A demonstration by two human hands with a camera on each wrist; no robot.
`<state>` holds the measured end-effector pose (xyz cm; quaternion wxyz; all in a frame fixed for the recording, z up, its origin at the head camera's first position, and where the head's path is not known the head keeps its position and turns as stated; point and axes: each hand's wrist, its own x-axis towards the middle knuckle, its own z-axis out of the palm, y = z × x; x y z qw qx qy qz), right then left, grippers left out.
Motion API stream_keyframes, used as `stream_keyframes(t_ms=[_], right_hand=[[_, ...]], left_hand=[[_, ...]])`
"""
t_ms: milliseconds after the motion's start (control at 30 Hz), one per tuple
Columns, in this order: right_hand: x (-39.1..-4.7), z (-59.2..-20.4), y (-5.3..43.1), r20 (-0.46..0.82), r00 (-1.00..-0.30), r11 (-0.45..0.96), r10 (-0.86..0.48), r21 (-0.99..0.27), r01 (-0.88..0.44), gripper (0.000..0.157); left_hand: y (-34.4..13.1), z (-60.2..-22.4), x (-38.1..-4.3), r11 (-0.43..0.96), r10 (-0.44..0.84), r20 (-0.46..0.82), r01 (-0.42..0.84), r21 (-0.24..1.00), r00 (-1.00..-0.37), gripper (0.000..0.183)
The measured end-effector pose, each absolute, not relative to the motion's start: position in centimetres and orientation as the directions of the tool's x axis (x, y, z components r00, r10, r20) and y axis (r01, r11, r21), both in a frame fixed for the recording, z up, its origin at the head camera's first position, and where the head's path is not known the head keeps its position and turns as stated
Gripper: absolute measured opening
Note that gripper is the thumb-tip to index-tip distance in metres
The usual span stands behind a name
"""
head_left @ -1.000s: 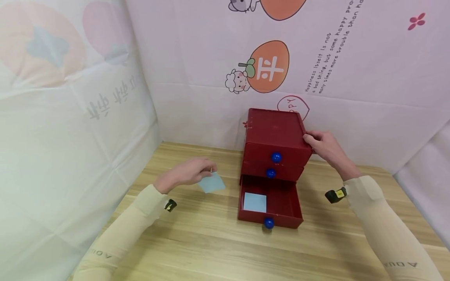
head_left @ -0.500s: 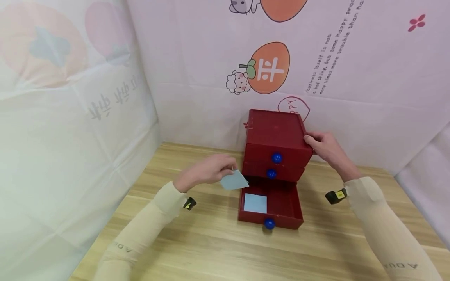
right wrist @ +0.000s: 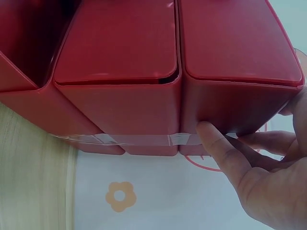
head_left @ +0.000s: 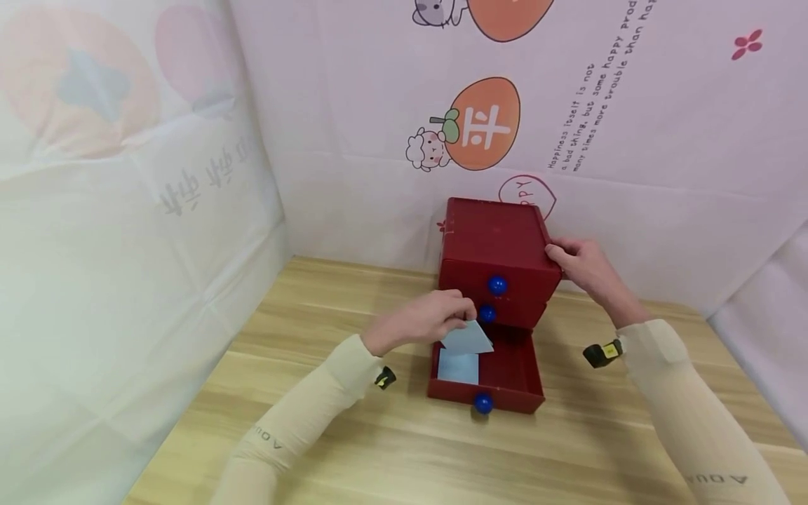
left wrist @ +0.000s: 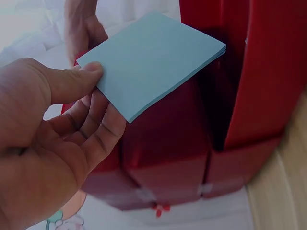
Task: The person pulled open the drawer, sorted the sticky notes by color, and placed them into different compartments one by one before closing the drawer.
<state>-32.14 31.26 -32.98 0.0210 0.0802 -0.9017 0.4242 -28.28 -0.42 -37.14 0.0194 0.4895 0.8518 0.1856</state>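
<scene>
My left hand (head_left: 429,319) pinches a light blue pad of sticky notes (left wrist: 153,62) between thumb and fingers; its layered edge shows in the left wrist view. The pad is above the pulled-out bottom drawer (head_left: 519,401) of a red drawer cabinet (head_left: 495,231). A second light blue square (head_left: 458,367) lies in that drawer's left front part, partly covered from view by the held pad. My right hand (head_left: 587,272) grips the cabinet's upper right edge, thumb on top. In the right wrist view, a finger of that hand (right wrist: 259,177) touches the cabinet's side.
Blue round knobs, such as the bottom one (head_left: 483,403), sit on the drawer fronts. Both upper drawers look pushed in. A wooden table (head_left: 353,449) bears the cabinet, and a printed white cloth (head_left: 353,189) hangs close behind it.
My left hand has carried the pad rightward from over the table, left of the cabinet, to above the open drawer. My right hand has stayed on the cabinet.
</scene>
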Motion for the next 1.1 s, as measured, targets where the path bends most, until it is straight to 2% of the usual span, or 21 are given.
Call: stream_keyframes(t_ms=[233, 500, 967, 1100], right_hand=[[-32.2, -32.9, 31.6, 0.100, -0.988, 0.631, -0.120, -0.760, -0.154, 0.057], [-32.0, -33.0, 31.4, 0.118, -0.987, 0.621, -0.106, -0.768, -0.158, 0.057], [-32.1, -33.3, 31.4, 0.120, -0.988, 0.636, -0.102, -0.755, -0.158, 0.056], [-32.2, -33.3, 31.4, 0.128, -0.986, 0.629, -0.108, -0.759, -0.167, 0.054]], left_hand=[[3.2, -37.6, -28.5, 0.437, 0.872, 0.099, 0.854, 0.281, -0.479, 0.016], [6.9, -38.4, -28.2, 0.426, 0.902, -0.044, 0.871, 0.245, -0.429, 0.016], [9.2, -39.7, -27.9, 0.404, 0.914, -0.155, 0.874, 0.270, -0.374, 0.015], [9.5, -39.9, -28.0, 0.389, 0.919, -0.174, 0.881, 0.271, -0.353, 0.009]])
